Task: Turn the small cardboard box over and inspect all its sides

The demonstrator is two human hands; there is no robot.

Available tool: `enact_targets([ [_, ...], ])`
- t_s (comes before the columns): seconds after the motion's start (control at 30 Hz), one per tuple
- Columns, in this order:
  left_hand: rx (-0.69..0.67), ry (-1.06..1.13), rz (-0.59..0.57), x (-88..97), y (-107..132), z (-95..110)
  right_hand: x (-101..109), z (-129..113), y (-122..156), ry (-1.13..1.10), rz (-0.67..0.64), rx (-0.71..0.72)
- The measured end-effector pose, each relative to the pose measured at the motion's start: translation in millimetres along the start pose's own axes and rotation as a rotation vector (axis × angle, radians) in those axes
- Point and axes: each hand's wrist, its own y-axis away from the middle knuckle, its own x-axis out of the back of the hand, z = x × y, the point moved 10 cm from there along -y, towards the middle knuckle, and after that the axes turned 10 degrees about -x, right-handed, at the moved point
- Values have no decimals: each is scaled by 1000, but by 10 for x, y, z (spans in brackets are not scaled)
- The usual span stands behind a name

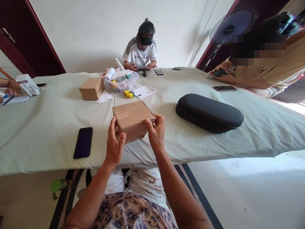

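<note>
Both my hands hold a small brown cardboard box [132, 118] sealed with clear tape, just above the near edge of the table [47, 127]. My left hand [114, 143] grips its left end, fingers and thumb closed on it. My right hand [156, 132] clasps the right end, fingertips on the top edge. The box is tilted a little toward me.
A black phone [83, 142] lies left of my hands and a black oval case [209, 112] to the right. Farther back are a second cardboard box [91, 88], a clear bowl of items [122, 82], a yellow tape measure [128, 93], papers and phones. Three other people sit around the table.
</note>
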Motion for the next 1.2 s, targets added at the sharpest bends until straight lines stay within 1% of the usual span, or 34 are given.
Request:
enact_targets([
  [0.03, -36, -23, -32, -44, -31, 46, -18, 8, 8, 10, 13, -2],
  [0.07, -64, -58, -40, -58, -76, 75, -37, 4, 14, 27, 23, 0],
  [0.17, -89, -131, -7, -34, -251, 52, -95, -69, 23, 113, 36, 41],
  [0.27, -117, -159, 31, -30, -406, -10, -164, -229, 40, 209, 28, 187],
  [0.37, -164, -181, 62, -63, -499, -54, -219, -335, 36, 282, 42, 343],
  [0.47, -249, -207, 96, -93, -558, -69, -252, -336, -22, 288, 68, 449],
  [0.57, -350, -266, 119, -109, -606, -88, -285, -283, -100, 261, 72, 512],
  [0.73, -444, -341, 168, -92, -623, -117, -287, -204, -158, 210, 46, 529],
  [0.9, -468, -314, 165, -110, -587, -69, -254, -185, -145, 205, -11, 501],
  [1.03, -428, -306, 174, -124, -603, -65, -236, -187, -154, 179, -27, 496],
  [1.2, -312, -326, 222, -69, -670, -95, -274, -173, -222, 159, -18, 459],
])
